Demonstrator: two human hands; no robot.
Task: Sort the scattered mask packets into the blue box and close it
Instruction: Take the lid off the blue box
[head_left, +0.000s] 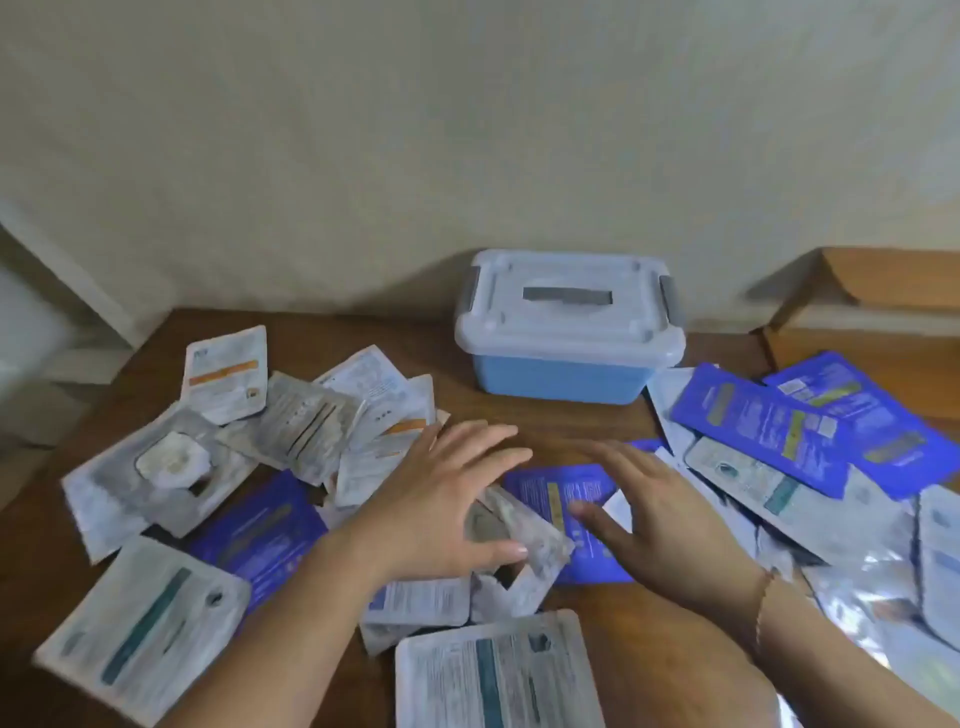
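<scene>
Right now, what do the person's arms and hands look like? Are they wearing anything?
Both forearms are bare, with no sleeves or gloves showing. The right hand has a thin, gold-coloured bracelet around its wrist. The left hand shows no ring, watch or bracelet, and its thumbnail looks short and plain. The picture is a bit blurry, so smaller details cannot be made out.
</scene>
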